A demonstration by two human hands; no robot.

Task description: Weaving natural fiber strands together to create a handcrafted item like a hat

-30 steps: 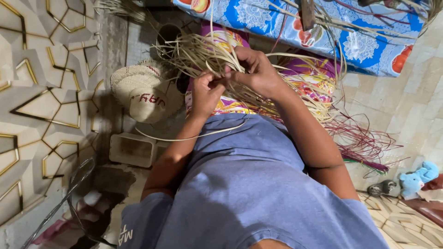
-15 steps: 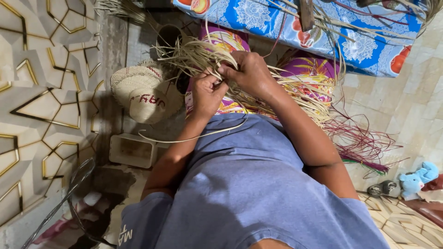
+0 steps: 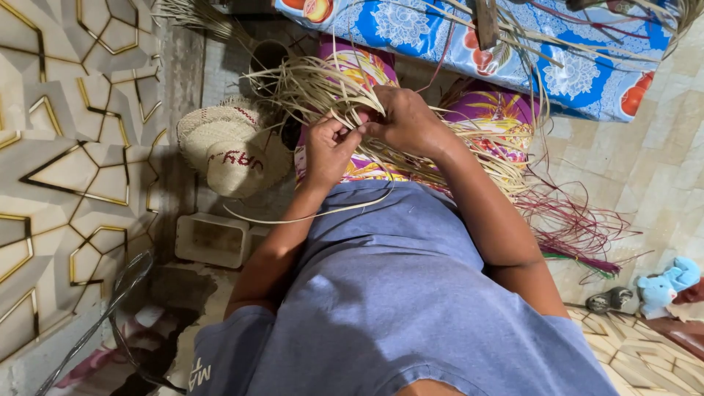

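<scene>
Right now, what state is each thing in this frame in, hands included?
left hand: closed, pinching pale straw strips
right hand: closed over the same strips
pale straw strips: loose ends fanned out, partly gathered in both hands
woven hats: stacked on the floor, untouched
reddish strips: lying loose on the floor
blue soft toy: lying on the floor

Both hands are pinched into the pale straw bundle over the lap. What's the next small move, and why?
Probably draw the pinched strand through with the left hand while the right hand keeps the crossing clamped. Both hands meet at one spot in the pale straw strips, and loose ends fan out on both sides, so letting go with both would likely let the weave slacken.
</scene>
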